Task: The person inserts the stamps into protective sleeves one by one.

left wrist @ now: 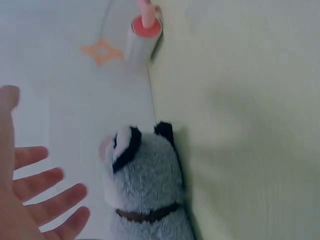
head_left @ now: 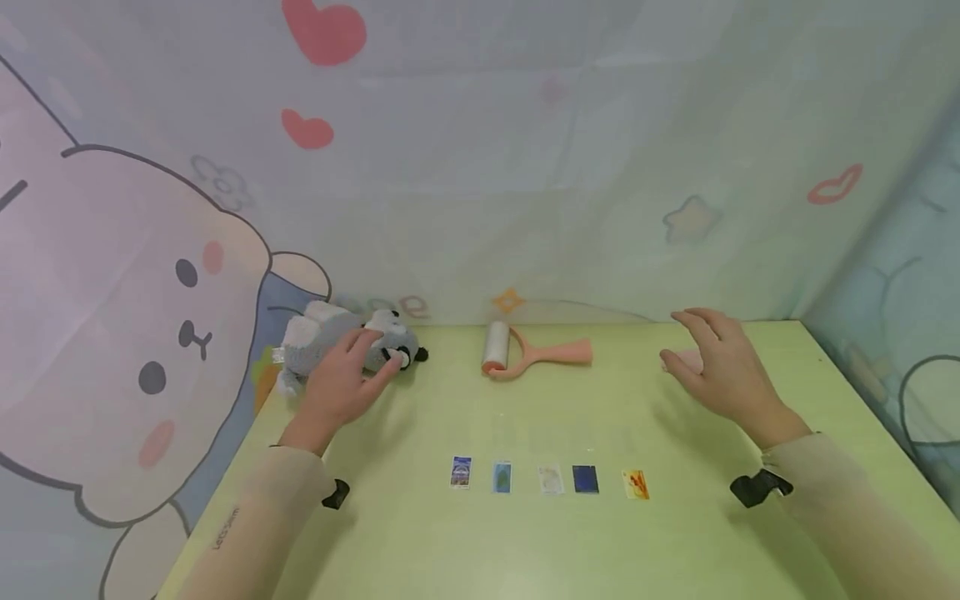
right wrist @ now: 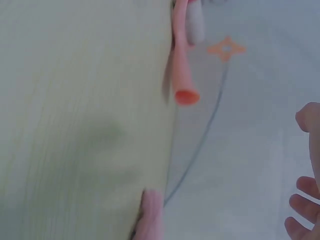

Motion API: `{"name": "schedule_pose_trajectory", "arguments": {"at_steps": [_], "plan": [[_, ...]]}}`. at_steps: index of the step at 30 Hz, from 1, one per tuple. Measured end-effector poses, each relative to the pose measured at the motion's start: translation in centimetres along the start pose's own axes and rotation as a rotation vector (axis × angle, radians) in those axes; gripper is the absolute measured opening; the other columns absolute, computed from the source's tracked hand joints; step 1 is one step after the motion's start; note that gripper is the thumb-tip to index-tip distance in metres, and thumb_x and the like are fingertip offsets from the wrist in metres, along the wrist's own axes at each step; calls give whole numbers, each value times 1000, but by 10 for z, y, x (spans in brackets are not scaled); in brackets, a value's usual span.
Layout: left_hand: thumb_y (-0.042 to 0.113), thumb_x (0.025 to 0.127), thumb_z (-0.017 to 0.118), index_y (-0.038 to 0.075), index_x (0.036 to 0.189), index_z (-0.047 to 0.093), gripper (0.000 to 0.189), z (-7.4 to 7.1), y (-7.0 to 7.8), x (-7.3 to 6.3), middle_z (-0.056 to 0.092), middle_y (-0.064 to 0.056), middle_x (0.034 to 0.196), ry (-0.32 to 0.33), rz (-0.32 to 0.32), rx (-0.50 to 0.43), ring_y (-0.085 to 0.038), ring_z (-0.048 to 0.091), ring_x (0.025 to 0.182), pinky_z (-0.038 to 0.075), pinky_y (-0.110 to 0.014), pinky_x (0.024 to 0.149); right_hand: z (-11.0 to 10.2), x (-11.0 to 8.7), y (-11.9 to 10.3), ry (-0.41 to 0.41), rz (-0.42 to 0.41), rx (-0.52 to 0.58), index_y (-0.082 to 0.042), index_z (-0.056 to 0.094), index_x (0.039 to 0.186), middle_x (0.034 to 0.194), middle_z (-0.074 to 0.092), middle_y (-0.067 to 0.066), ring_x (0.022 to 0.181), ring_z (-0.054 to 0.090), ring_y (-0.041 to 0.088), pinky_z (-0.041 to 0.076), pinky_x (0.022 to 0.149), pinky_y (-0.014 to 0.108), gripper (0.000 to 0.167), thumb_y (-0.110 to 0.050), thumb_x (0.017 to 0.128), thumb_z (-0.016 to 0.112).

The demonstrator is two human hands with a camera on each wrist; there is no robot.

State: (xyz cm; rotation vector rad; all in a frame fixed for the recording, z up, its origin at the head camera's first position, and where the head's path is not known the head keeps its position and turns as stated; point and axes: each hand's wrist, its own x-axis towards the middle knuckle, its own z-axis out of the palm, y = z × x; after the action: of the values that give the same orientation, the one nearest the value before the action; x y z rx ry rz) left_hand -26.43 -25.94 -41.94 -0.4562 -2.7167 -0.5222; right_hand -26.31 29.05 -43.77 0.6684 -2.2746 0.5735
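Observation:
My left hand hovers over the table with fingers spread, holding nothing. Just beyond it lies a grey and white plush toy, partly hidden by that hand in the head view; a dark band rings its neck in the left wrist view. On the other side my right hand is also raised and holds nothing, its fingers loosely extended. A pink object sits behind that hand, mostly hidden in the head view, so its kind is unclear. Between the hands, near the back edge, rests a lint roller with a pink handle.
Several small picture cards lie in a row on the green table, from a purple-blue one through a dark blue one to an orange one. A printed curtain hangs behind the table's back edge.

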Motion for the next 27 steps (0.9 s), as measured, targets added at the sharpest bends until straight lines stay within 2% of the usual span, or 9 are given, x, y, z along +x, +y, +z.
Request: {"name": "schedule_pose_trajectory", "arguments": {"at_steps": [4,7,10,14,21,27], "plan": [[51,107,57,6,142,63,57,8,12,-6,65,-15,140,-90,-51,-69,-37,69,112,56,-57,90,9,3,-22,-41,-26,48,3,63,133,129,63,23,119,57,44,47,97,61,56,-12,83,84],[46,106,61,7,135,69,50,15,18,-11,70,-13,133,-115,-44,-96,-28,72,93,58,-49,81,19,2,-36,-79,-72,69,1,64,133,130,63,20,118,59,41,49,97,58,56,-15,84,85],[43,104,65,8,129,72,43,20,22,-15,73,-12,128,-119,-44,-124,-21,71,85,58,-45,77,30,0,-50,-126,-118,92,-1,65,133,130,64,17,120,60,38,51,98,55,56,-21,85,85],[41,103,67,10,124,74,38,28,23,-19,75,-10,122,-124,-72,-165,-16,71,83,59,-44,78,43,-3,-72,-207,-149,141,-4,66,132,130,65,13,120,62,33,53,97,51,55,-27,87,86],[40,103,68,10,130,72,40,39,23,-29,74,-9,121,-144,-145,-243,-19,72,87,59,-41,78,66,-5,-113,-345,-244,232,-10,67,132,125,69,3,116,64,23,55,96,45,48,-35,93,82],[35,103,70,9,129,72,37,45,20,-30,74,-10,123,-144,-149,-282,-24,73,91,59,-42,79,84,4,-140,-451,-314,302,-13,70,128,120,72,-2,112,65,16,55,95,39,39,-33,95,80]]}}
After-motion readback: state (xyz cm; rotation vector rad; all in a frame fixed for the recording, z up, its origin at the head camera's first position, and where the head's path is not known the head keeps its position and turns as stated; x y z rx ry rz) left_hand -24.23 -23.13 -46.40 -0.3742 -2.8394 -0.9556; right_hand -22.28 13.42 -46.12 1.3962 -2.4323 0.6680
